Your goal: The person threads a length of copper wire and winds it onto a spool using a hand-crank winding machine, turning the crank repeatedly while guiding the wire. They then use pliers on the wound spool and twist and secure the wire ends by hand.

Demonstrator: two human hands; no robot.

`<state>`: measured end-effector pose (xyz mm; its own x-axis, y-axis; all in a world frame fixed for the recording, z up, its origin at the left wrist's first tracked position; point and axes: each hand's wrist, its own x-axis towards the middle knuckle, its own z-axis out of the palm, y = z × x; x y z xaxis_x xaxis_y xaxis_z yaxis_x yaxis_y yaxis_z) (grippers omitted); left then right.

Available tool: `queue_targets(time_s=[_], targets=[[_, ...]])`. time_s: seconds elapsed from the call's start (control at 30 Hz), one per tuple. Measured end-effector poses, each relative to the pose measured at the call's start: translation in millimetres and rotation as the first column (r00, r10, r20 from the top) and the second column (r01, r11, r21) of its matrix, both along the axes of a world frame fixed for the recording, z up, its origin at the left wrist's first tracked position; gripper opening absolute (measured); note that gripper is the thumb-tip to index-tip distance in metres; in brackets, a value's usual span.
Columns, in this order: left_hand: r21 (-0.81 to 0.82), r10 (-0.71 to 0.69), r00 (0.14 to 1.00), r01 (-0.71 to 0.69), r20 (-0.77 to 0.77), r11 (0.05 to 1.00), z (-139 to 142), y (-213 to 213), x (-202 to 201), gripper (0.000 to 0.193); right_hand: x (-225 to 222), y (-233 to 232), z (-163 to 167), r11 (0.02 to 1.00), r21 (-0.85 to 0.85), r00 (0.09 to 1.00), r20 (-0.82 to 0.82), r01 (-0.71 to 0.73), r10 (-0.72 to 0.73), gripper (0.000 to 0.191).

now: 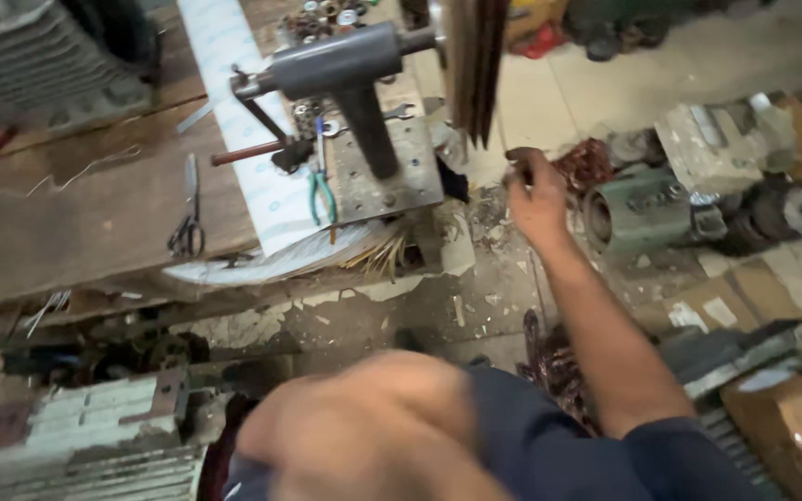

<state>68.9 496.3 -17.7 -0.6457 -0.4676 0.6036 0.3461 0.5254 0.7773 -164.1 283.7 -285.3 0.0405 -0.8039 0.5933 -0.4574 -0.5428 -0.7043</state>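
Nearest the camera, the left hand (364, 427) fills the lower middle of the view as a blur over a dark blue trouser leg (549, 445); whether it is clenched or loose, and whether it holds anything, cannot be told. Just left of it stands a ribbed, pale green motor housing (85, 445), worn and dusty. To the right, near the bottom corner, lie flattened cardboard pieces (744, 297) and a brown box (791, 427). Farther out, the right arm stretches forward over the littered floor, and the right hand (536, 199) is pinched around a small dark brown piece (518, 155) held at its fingertips, just below the hanging edge of a reddish-brown stack of thin plates (475, 65). Just right of that hand sits a green motor body (642, 213) on the floor, with a tangle of copper wire (587, 162) behind it and a dark round part (791, 213) farther right. On the left, a wooden workbench (76, 213) carries a pair of scissors (187, 223), green-handled pliers (322, 195), a long white sheet (243, 111), and a grey winding machine (345, 65) with a crank handle, bolted on a perforated metal base plate (392, 176). At the far left corner rests another ribbed housing (39, 56).
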Motion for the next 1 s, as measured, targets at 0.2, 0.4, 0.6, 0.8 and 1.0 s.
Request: queue_targets(time_s=[0.2, 0.4, 0.6, 0.8, 1.0], targets=[[-0.080, 0.045, 0.996, -0.051, -0.071, 0.995, -36.3, 17.9, -40.7, 0.034, 2.0, 1.9, 7.4, 0.992, 0.112, 0.996, 0.065, -0.062, 0.055, 0.015], [-0.131, 0.135, 0.983, -0.152, -0.128, 0.980, -10.2, 21.1, -44.4, 0.036, -2.4, 3.6, -1.0, 0.985, 0.140, 0.991, 0.106, -0.097, 0.082, 0.015], [-0.205, 0.419, 0.899, -0.438, -0.130, 0.875, -37.4, -32.8, -50.3, 0.039, -7.5, -18.2, -16.8, 0.945, 0.323, 0.997, 0.074, -0.049, 0.026, 0.025], [0.075, 0.810, 0.453, -0.885, 0.373, 0.460, -173.9, -184.5, -57.5, 0.037, -3.5, -10.4, -23.7, 0.958, 0.260, 0.983, 0.167, -0.120, 0.078, 0.014], [0.430, 0.659, 0.741, -0.640, 0.126, 0.637, -239.5, -238.3, -80.1, 0.034, -3.8, 14.1, -18.3, 0.950, 0.271, 0.984, 0.128, -0.156, 0.125, 0.007]])
